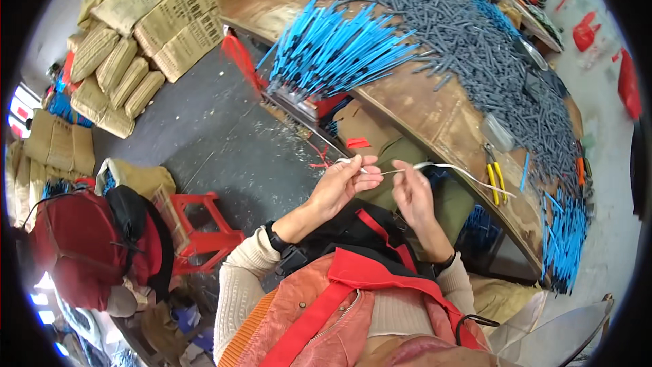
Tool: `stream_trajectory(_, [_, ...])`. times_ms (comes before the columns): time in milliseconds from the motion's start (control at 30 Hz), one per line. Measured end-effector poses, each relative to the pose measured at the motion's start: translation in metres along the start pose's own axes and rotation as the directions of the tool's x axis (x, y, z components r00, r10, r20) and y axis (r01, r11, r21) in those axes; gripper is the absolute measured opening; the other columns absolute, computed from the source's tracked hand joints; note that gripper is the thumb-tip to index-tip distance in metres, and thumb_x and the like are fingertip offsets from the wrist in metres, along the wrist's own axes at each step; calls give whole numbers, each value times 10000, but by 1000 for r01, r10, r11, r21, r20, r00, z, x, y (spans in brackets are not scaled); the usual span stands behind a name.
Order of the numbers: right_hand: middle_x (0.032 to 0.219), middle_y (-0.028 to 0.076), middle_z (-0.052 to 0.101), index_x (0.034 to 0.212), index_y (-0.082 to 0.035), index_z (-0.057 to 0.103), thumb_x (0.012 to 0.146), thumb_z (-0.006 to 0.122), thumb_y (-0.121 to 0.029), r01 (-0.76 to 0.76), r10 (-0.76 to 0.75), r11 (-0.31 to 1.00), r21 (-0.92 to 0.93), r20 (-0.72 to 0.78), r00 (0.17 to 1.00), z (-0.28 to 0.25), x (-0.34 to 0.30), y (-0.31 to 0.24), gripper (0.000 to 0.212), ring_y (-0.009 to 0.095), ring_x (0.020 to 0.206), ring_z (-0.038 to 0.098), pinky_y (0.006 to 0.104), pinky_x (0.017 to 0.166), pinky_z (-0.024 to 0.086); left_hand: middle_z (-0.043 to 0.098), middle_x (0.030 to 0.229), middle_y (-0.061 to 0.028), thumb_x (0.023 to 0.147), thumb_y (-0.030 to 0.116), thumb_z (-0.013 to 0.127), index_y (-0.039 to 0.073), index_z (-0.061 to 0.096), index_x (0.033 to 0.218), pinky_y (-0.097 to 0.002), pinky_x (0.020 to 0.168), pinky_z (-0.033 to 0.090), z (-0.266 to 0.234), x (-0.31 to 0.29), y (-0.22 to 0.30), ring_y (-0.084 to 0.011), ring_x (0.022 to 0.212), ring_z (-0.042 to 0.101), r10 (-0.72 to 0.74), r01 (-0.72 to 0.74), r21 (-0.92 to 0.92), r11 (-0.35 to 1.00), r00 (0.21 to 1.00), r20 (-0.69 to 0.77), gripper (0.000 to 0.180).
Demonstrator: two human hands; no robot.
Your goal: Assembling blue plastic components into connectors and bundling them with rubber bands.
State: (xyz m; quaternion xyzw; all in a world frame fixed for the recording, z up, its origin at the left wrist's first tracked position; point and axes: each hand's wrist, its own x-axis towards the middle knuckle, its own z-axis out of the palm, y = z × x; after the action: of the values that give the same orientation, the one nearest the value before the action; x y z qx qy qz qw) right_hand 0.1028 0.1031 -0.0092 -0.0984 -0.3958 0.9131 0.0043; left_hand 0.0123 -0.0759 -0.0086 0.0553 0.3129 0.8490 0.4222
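My left hand [344,181] is closed with its fingers pinched on one part of a thin white strip [456,168]. My right hand [413,196], a little to the right, is closed on the same strip. A narrow stretch of it spans the gap between my hands, and the loose end curves away over the workbench edge toward yellow-handled pliers [498,175]. Both hands are above my lap, in front of the bench. A dense cluster of blue sticks [343,47] with dark ends stands on the bench's left part, beyond my hands.
The wooden workbench [435,110] curves from far left to near right. A heap of short grey pieces [475,47] covers its far side. More blue sticks [565,238] lie at its right end. On the left are a red stool [204,228], stacked brown sacks [170,24] and a person in dark red [81,245].
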Motion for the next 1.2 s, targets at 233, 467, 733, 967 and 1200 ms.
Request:
stream_trajectory(233, [804,11,595,1078,-20,606,981,548,-266,50,-55,985,-163,-29,998,37,75,-10,271,46,545,478,183,472,349,665,1073,-132,1021,342,439,-52,547,1191,-284,805,544,-26,-17,95,-183,905,666,362,-311,305,900,923,-128,443])
stream_trajectory(467, [933,52,670,1094,8,603,994,519,-285,291,-304,920,-263,-10,953,84,170,-69,321,59,587,542,193,495,391,631,1194,-110,1028,351,403,-18,572,1232,-322,901,459,-93,102,278,-175,1033,596,530,-382,606,698,844,-79,454])
stream_trajectory(733, [858,65,661,1106,-2,596,1028,419,-299,464,-395,484,-742,288,872,96,224,-67,353,80,643,599,196,527,429,697,929,-187,890,322,529,-47,631,1108,-377,607,527,-223,242,348,-304,704,670,387,245,865,437,817,-427,441])
stream_trajectory(967, [761,40,570,967,-35,537,1024,411,-336,278,-315,612,-740,94,945,38,217,-95,331,98,632,591,217,553,476,668,758,-261,785,248,565,-84,672,806,-402,613,573,-170,282,327,-305,680,705,243,236,827,-511,962,-125,349])
stream_trajectory(1200, [839,67,509,889,-58,467,1006,418,-327,-154,98,779,-608,-125,987,-27,235,-106,297,169,772,584,338,755,547,677,726,-207,817,282,558,-69,669,768,-398,540,547,-151,291,288,-293,634,692,256,377,921,-94,903,-344,371])
